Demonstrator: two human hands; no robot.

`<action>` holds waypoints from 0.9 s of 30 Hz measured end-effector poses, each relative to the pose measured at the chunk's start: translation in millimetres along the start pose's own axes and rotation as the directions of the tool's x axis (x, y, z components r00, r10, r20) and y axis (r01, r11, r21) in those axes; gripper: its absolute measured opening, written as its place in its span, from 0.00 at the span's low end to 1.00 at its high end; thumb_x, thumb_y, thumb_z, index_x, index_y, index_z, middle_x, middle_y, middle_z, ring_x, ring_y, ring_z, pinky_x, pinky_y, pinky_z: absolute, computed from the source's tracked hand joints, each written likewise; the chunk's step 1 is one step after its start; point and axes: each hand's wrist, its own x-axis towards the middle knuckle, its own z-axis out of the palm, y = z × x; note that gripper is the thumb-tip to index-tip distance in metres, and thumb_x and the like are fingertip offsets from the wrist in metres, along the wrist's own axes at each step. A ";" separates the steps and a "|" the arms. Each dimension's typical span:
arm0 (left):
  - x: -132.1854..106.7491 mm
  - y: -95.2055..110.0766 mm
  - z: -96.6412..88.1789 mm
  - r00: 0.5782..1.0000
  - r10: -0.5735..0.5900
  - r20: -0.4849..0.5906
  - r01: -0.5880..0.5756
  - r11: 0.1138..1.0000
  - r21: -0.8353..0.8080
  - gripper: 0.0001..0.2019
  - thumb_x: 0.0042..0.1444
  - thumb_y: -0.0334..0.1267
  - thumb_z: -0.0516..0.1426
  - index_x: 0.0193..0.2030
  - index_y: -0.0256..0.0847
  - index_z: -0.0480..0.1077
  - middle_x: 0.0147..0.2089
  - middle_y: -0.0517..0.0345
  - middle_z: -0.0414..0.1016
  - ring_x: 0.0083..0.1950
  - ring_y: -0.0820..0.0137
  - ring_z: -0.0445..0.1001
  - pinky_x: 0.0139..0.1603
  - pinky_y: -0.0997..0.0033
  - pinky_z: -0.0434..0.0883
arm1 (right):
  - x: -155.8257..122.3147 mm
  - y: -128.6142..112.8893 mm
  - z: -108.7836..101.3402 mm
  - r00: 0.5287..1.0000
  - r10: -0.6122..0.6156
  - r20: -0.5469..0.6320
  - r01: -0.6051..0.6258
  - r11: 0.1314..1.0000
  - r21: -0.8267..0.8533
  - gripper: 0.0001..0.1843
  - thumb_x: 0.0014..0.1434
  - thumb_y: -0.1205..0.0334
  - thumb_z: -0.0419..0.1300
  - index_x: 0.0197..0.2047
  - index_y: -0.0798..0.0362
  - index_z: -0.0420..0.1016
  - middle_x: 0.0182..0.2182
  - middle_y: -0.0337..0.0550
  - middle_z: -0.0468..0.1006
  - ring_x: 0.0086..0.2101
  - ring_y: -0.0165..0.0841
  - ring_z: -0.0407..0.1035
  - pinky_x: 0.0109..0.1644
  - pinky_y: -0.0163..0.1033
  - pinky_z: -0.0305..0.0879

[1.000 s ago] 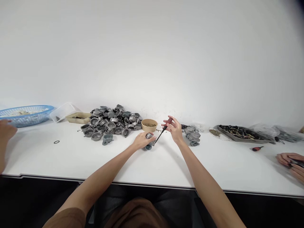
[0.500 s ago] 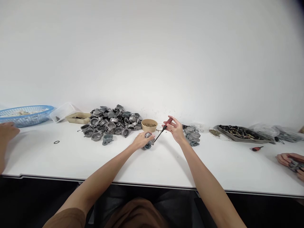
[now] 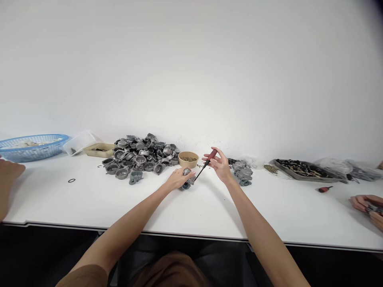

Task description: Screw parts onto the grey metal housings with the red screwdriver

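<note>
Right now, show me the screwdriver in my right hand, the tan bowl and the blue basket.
Held screwdriver (image 3: 212,154), head view, on its red handle.
Tan bowl (image 3: 188,164), head view, front wall.
Blue basket (image 3: 42,154), head view, front wall.

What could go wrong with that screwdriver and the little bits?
The screwdriver in the right hand might slip and poke the left hand, which holds the metal part close to its tip. A bump could also spill the small pieces from the nearby bowl.

Screwdriver (image 3: 206,162): handle (image 3: 212,154) is red, shaft (image 3: 200,173) black. Held metal part (image 3: 186,185) is grey. Basket (image 3: 38,153) is blue, with lattice pattern. Bowl (image 3: 188,164) is tan, table (image 3: 203,211) white.
</note>
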 end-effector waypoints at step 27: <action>8.8 -12.3 -0.2 0.998 0.056 -0.003 -0.056 0.992 -0.110 0.26 0.59 0.64 0.54 0.48 0.46 0.76 0.54 0.50 0.78 0.58 0.53 0.72 0.61 0.55 0.68 | 1.3 5.2 0.3 0.997 0.029 -0.066 -0.028 1.000 0.003 0.35 0.48 0.52 0.73 0.57 0.44 0.66 0.43 0.46 0.81 0.42 0.43 0.79 0.51 0.54 0.74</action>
